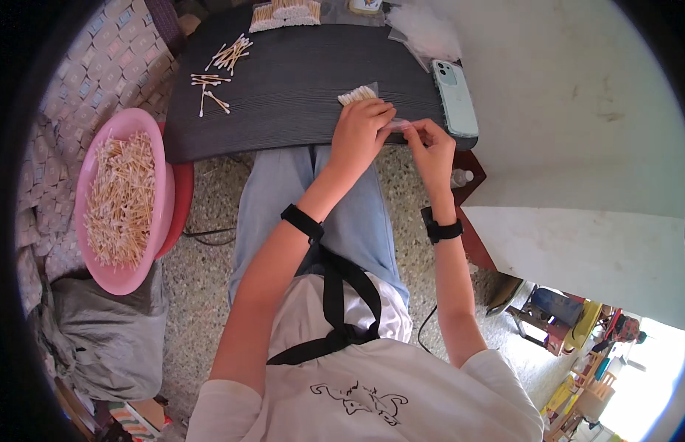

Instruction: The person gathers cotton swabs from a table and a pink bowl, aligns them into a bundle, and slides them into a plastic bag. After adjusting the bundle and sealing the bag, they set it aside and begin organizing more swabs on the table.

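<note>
Near the table's front edge, my left hand is closed over a small clear plastic bag of cotton swabs, whose white tips show beyond my knuckles. My right hand pinches the pinkish end of the same bag between thumb and fingers. The middle of the bag is hidden under my left hand. Loose cotton swabs lie scattered at the table's far left. Packed bundles of cotton swabs lie along its far edge.
A pink basin heaped with cotton swabs stands left of the black table. At the table's right edge lies a pale phone, with a pile of clear plastic bags beyond it. A wall rises on the right.
</note>
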A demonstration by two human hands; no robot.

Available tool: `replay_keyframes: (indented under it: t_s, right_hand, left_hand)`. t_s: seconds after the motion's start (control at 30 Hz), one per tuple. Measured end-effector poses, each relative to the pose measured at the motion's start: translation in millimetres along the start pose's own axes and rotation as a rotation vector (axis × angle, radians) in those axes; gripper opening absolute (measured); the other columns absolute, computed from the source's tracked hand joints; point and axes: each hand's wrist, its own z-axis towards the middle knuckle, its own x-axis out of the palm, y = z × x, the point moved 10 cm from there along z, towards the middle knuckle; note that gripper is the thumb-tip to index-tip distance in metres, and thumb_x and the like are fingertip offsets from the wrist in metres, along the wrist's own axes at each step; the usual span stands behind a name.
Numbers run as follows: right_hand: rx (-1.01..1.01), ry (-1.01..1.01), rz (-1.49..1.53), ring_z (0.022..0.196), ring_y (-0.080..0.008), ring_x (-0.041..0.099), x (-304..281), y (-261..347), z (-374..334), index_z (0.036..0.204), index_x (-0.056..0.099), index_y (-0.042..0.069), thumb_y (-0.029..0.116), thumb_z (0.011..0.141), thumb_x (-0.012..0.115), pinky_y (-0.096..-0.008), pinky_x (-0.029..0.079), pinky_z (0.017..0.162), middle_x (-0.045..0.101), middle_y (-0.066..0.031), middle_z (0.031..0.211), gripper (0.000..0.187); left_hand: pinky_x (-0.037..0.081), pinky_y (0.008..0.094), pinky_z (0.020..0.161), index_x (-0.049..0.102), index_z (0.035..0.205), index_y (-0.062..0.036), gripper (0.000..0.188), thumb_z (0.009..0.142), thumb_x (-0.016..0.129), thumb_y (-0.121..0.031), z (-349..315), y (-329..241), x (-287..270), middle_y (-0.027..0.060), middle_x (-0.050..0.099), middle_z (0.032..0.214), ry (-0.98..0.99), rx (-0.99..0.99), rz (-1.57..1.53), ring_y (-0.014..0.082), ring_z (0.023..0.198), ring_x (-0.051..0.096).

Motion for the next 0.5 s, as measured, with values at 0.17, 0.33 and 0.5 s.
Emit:
replay_keyframes:
  t_s: [0.17, 0.33, 0.5]
  right_hand:
    - [-0.035, 0.073, -0.146, 0.053, -0.0099, 0.051, 7.7, 24.6, -9.3, 0.074, 0.059, -0.002, 0.009, 0.082, 0.068, -0.0262, 0.041, 0.05, 0.056, -0.0067, 0.061, 0.016]
    - [-0.1, 0.07, -0.163, 0.055, -0.0137, 0.053, 6.8, 34.0, -13.2, 0.076, 0.059, -0.002, 0.007, 0.082, 0.067, -0.0267, 0.042, 0.052, 0.059, -0.0092, 0.068, 0.014]
    - [-0.236, -0.028, -0.124, 0.066, -0.015, 0.057, 0.9, 35.7, -12.3, 0.084, 0.057, -0.003, 0.003, 0.085, 0.062, -0.0267, 0.045, 0.058, 0.062, -0.013, 0.088, 0.008]
  left_hand:
    - [0.041, 0.0378, 0.093, 0.069, 0.099, -0.0045, 0.025, 0.074, 0.067, -0.005, -1.4, 5.3, 0.0, 0.0054, 0.067, 0.106, -0.007, -0.029, -0.039, 0.0228, 0.109, 0.057]
    - [0.04, 0.039, 0.095, 0.069, 0.102, -0.0051, 0.028, 0.074, 0.065, -0.003, -4.2, 3.2, 2.0, 0.0052, 0.066, 0.111, -0.035, -0.026, 0.085, 0.0255, 0.12, 0.051]
    - [0.035, 0.0433, 0.103, 0.065, 0.111, -0.0059, 0.033, 0.079, 0.068, -0.012, -2.5, 2.1, 4.4, 0.0117, 0.057, 0.126, 0.113, -0.016, -0.109, 0.0305, 0.13, 0.04]
